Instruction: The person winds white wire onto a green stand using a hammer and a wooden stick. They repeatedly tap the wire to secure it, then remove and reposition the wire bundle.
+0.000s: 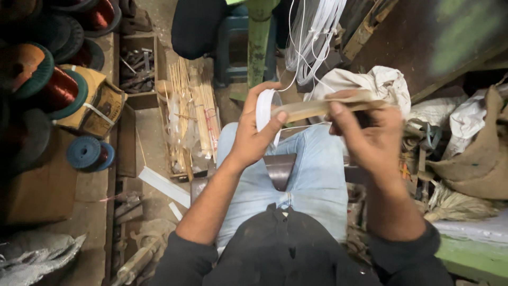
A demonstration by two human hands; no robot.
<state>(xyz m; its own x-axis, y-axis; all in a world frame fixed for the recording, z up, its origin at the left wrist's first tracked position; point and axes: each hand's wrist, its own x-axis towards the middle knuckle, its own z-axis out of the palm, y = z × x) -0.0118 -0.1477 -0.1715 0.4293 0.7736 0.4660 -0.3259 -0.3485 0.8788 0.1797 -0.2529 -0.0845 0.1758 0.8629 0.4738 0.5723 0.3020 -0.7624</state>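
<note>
The person sits and looks down at 2 hands held over the lap. The left hand [254, 132] is curled around a loop of white tape [263, 108], with the thumb pressed on the near end of a flat wooden stick [317, 107]. The right hand [370, 135] grips the other end of that stick, fingers bent over the top of it. So the stick lies level between both hands, just above the knees in light blue jeans [312, 175].

Thin white cords [309, 37] hang down behind the hands, and 1 strand runs toward the tape. It may be joined to the tape, but the view is too dim to be sure. A green post [258, 42] stands beyond the knees.

On the floor to the left lies a bundle of thin sticks [193, 114] in clear wrap. Further left are spools of copper wire [50, 87], some on a cardboard box [103, 103], and a blue spool [87, 153] lies on its side. On the right are white cloth bags [383, 82] and a brown sack [481, 159].
</note>
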